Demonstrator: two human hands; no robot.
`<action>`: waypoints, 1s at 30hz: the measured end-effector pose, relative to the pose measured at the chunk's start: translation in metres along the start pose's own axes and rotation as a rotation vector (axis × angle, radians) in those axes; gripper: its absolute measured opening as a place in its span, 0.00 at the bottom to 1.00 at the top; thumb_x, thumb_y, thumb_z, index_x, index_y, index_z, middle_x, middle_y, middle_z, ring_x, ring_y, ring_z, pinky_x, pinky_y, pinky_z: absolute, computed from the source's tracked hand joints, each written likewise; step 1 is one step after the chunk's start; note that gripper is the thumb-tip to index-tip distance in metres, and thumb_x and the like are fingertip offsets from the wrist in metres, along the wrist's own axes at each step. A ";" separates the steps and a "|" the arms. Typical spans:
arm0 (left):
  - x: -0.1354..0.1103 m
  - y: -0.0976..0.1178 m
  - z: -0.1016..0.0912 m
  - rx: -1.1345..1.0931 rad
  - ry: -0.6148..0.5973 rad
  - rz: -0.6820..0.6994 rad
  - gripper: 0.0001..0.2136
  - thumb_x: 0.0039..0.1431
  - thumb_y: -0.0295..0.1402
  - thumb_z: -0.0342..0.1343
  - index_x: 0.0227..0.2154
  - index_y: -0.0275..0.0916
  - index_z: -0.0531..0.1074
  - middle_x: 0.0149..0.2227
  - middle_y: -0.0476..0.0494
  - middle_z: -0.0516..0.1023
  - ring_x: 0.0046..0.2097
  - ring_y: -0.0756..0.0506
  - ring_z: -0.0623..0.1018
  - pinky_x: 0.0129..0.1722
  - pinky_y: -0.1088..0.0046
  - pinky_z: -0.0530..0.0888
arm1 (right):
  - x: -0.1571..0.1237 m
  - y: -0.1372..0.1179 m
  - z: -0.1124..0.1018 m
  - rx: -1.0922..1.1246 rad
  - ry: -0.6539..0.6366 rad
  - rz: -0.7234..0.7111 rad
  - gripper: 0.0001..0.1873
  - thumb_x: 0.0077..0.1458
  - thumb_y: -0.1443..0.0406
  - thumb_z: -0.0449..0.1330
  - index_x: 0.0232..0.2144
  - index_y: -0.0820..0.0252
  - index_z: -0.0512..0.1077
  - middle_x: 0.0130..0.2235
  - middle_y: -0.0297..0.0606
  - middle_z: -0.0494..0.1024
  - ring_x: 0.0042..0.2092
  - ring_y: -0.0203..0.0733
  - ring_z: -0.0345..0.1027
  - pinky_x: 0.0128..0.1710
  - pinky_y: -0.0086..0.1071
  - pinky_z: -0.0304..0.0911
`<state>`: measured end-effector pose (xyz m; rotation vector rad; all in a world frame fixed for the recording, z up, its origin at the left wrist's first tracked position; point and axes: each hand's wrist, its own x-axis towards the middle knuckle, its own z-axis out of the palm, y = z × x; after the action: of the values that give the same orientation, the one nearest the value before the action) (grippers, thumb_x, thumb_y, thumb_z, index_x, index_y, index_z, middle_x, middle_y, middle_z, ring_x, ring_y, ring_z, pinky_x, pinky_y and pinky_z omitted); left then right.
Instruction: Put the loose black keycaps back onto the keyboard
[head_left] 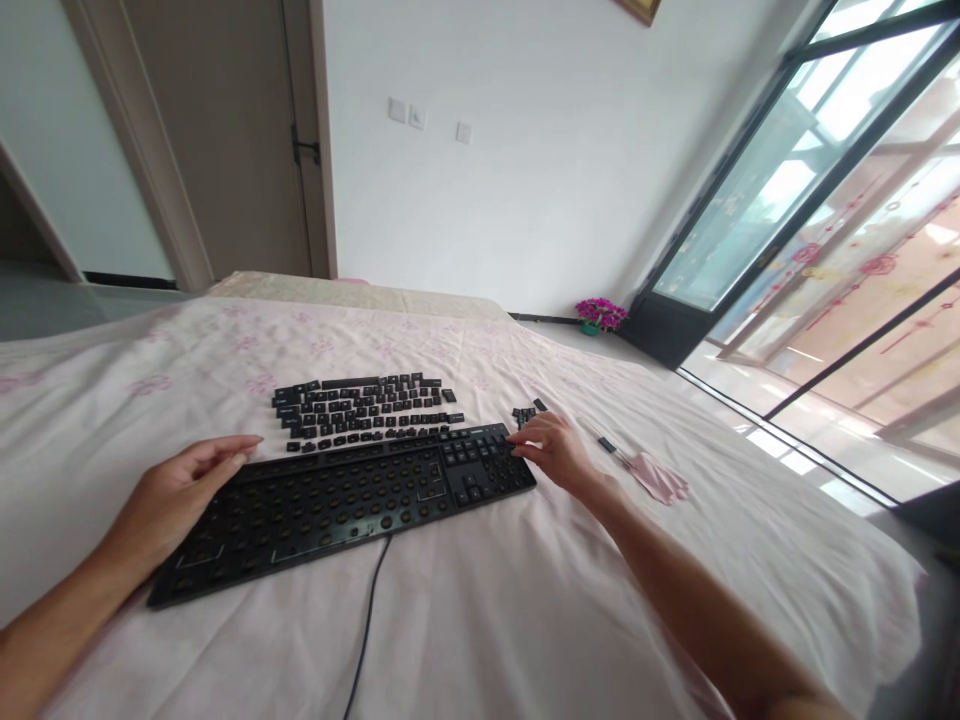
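Observation:
A black keyboard [322, 515] lies at a slant on the bed, most of its left and middle part bare of keycaps, with keys still on the right part. My left hand [176, 495] rests over its left end, fingers stretched out and thumb slightly apart, nothing seen in them. Over the top right corner, my right hand [553, 447] has its thumb and fingertips pinched at the number pad; whatever is between them is too small to make out. Loose black keycaps [367, 408] are laid out in rows behind the keyboard. A smaller group of keycaps [523, 414] sits just beyond my right hand.
A pink cloth [660, 478] and a thin tool with a dark end [607, 446] lie to the right. The keyboard's cable [367, 625] runs toward me over the rumpled bedsheet [480, 620]. Purple flowers [601, 312] stand on the floor beyond the bed.

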<state>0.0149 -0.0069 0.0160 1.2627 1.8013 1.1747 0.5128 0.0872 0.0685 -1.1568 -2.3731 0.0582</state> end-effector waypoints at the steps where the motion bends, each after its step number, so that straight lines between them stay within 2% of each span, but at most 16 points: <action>1: 0.000 0.000 0.000 0.003 0.002 0.001 0.28 0.51 0.52 0.57 0.50 0.40 0.73 0.48 0.42 0.79 0.46 0.43 0.79 0.38 0.77 0.74 | -0.002 -0.001 0.001 -0.006 -0.005 -0.006 0.09 0.55 0.55 0.63 0.35 0.49 0.80 0.34 0.36 0.80 0.40 0.44 0.68 0.45 0.40 0.59; 10: 0.001 -0.004 0.000 -0.005 0.001 -0.010 0.27 0.51 0.51 0.58 0.51 0.42 0.73 0.49 0.44 0.79 0.46 0.44 0.78 0.38 0.79 0.73 | 0.002 0.001 0.009 -0.094 0.005 -0.020 0.07 0.55 0.57 0.63 0.35 0.48 0.80 0.35 0.35 0.80 0.41 0.44 0.67 0.47 0.41 0.56; 15: -0.001 -0.002 0.000 -0.006 0.001 -0.013 0.27 0.51 0.52 0.58 0.50 0.42 0.73 0.49 0.44 0.79 0.47 0.44 0.78 0.38 0.79 0.74 | 0.004 0.002 0.015 -0.141 -0.022 -0.074 0.08 0.57 0.58 0.62 0.36 0.48 0.80 0.34 0.36 0.79 0.41 0.44 0.66 0.47 0.41 0.55; 23: -0.001 -0.001 0.000 0.003 0.009 -0.013 0.26 0.51 0.51 0.58 0.50 0.42 0.73 0.49 0.44 0.79 0.48 0.44 0.78 0.40 0.78 0.73 | 0.009 -0.006 0.008 -0.197 -0.065 -0.159 0.11 0.60 0.59 0.57 0.35 0.51 0.80 0.31 0.38 0.78 0.40 0.44 0.65 0.48 0.40 0.54; 30: 0.003 -0.006 0.001 -0.002 0.006 -0.004 0.27 0.51 0.51 0.58 0.50 0.42 0.73 0.49 0.43 0.79 0.48 0.43 0.78 0.39 0.78 0.74 | 0.010 0.000 0.007 -0.145 -0.087 -0.177 0.11 0.60 0.57 0.58 0.35 0.51 0.80 0.32 0.36 0.78 0.38 0.42 0.65 0.45 0.38 0.56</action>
<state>0.0125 -0.0051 0.0106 1.2548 1.8061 1.1793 0.5046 0.0954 0.0662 -1.0214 -2.5836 -0.1283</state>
